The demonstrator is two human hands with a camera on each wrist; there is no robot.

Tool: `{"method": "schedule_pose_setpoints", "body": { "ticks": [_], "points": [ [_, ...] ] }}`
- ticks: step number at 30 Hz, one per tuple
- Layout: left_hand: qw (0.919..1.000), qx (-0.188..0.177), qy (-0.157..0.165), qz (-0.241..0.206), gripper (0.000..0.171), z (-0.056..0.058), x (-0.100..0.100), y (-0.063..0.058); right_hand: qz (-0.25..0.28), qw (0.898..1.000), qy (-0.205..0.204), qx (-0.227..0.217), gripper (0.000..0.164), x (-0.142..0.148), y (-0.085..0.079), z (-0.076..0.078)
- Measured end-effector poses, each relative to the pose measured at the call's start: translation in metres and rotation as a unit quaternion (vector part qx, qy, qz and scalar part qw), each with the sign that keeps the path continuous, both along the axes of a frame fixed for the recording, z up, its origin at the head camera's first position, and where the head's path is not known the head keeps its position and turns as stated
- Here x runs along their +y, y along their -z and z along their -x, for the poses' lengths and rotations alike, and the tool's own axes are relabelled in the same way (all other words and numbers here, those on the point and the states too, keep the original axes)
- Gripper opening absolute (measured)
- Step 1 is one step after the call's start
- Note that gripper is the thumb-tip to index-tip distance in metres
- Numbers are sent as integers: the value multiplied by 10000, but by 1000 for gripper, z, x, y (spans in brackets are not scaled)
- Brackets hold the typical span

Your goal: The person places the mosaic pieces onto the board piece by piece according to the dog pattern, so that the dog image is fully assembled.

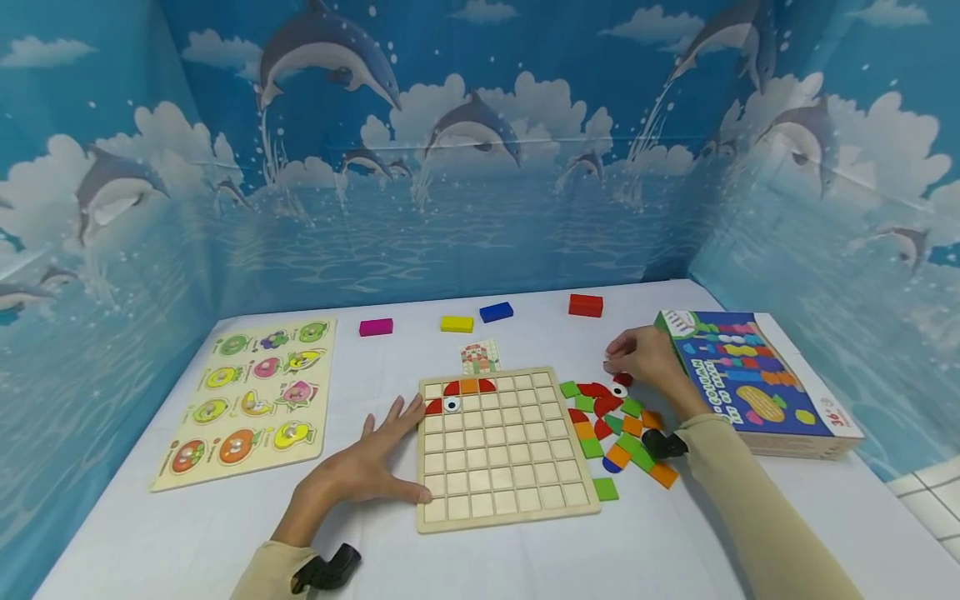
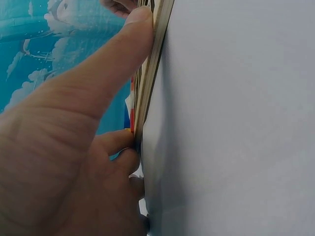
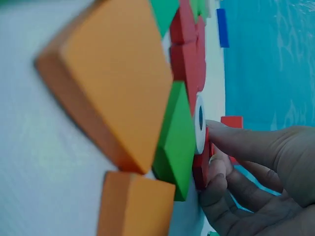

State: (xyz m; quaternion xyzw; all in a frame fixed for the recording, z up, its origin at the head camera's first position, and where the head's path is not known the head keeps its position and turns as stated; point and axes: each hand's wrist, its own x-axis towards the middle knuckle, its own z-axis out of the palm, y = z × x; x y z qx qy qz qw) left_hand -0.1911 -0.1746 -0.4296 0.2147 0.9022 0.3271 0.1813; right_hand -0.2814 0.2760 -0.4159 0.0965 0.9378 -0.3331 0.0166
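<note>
My left hand [image 1: 375, 458] lies along the left edge of a wooden grid board [image 1: 495, 450], fingers spread, the thumb touching its side near the bottom corner. Red quarter-round pieces [image 1: 487, 386], an orange square [image 1: 469, 386] and a white eye disc [image 1: 452, 404] sit in the board's upper left cells. To the right of the board, my right hand [image 1: 645, 360] pinches a small red piece [image 3: 210, 147] between thumb and fingers, its shape mostly hidden. Another red piece [image 3: 200, 169] and an eye disc [image 3: 199, 125] lie right beside the fingertips.
Loose green, orange and red pieces [image 1: 630, 446] lie right of the board. A pattern card [image 1: 480, 357] stands behind it. Magenta [image 1: 376, 327], yellow [image 1: 457, 324], blue [image 1: 496, 312] and red blocks [image 1: 586, 305] line the back. A fruit puzzle [image 1: 255, 400] is left, a box [image 1: 757, 375] right.
</note>
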Motion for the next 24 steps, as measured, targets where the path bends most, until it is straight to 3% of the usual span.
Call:
{"method": "schedule_pose_setpoints", "body": {
  "ticks": [13, 20, 24],
  "points": [
    [10000, -40, 7, -32, 129, 0, 0, 0, -89, 9994, -34, -342, 28, 5, 1, -9],
    [10000, -81, 3, -8, 128, 0, 0, 1, 291, 9978, -573, 150, 19, 0, 1, -13],
    [10000, -69, -7, 20, 129, 0, -1, 0, 827, 9894, -1103, 452, 20, -11, -4, -17]
  ]
}}
